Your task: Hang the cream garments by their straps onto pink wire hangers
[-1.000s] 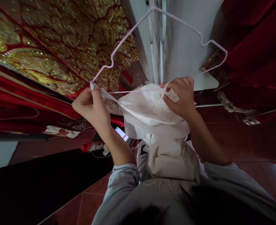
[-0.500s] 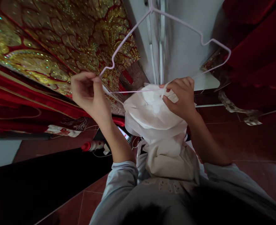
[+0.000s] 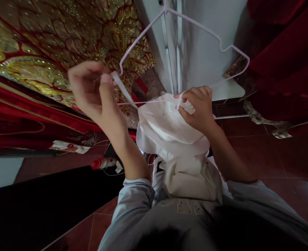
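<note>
A thin pale pink clothes hanger (image 3: 195, 23) hangs upright in front of me. Below its lower bar is a gathered white sheer garment (image 3: 173, 129), reaching down toward my lap. My left hand (image 3: 92, 92) is at the hanger's left end, thumb and fingers pinching a white strap (image 3: 124, 89) that runs down to the garment. The left tip of the hanger is hidden behind this hand. My right hand (image 3: 197, 104) is at the lower bar, its thumb and index finger closed on a second white strap (image 3: 179, 101) looped near the bar.
Gold-sequined red garments (image 3: 44, 62) hang close on the left, and dark red cloth (image 3: 284, 59) hangs on the right. A white panel (image 3: 206, 52) with metal rails stands behind the hanger. Lower left are a red-capped bottle (image 3: 103, 163), a cable and a black surface (image 3: 52, 205).
My left hand has moved up and left, drawing the white strap out toward the hanger's left end. The hanger and my right hand have shifted slightly left.
</note>
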`<state>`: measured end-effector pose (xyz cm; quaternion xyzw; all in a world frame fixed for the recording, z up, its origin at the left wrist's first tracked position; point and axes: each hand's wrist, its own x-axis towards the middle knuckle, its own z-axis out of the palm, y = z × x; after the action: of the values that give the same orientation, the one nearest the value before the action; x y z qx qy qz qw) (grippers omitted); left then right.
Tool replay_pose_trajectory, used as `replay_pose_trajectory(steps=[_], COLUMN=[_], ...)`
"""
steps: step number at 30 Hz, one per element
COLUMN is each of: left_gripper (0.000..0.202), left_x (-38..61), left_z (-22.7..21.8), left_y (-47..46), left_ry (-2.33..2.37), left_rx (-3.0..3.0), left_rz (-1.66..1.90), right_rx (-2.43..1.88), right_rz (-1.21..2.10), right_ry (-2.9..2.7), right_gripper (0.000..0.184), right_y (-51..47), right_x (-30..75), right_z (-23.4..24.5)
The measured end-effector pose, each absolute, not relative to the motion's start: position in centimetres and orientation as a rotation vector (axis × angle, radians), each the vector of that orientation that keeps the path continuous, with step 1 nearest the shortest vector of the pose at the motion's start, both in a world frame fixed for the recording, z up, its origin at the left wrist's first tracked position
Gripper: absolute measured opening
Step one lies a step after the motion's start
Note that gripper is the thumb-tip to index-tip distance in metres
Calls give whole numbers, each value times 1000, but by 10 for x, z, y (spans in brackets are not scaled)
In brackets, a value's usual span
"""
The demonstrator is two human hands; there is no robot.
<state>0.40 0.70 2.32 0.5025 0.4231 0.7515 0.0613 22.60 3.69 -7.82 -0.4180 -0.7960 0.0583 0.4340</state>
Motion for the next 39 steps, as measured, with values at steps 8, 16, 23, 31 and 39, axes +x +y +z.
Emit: replay_pose_trajectory(steps=[8,16,23,31,39], left_gripper=[28,39,39,28,26], left_x=[5,-9,8,21,26], left_z=[2,-53,-81,-49,-45], left_y=[9,1,9,12,12], left_ry=[1281,1638,1182,986,921], left_rx=[1746,1548,968,941,875], left_rz=[2136,2537,2318,2140,2146], right_rx=[-1003,-1007,-960,-755,-775], right_rz=[112,131,160,4,256], right_ry=[-1970,-1970,-1994,-1622,-1422], right_gripper=[10,13,22,56,41], right_y=[39,41,39,60,104], right_x=[230,229,232,281,342], right_z=[-79,-79,-81,-78,-51])
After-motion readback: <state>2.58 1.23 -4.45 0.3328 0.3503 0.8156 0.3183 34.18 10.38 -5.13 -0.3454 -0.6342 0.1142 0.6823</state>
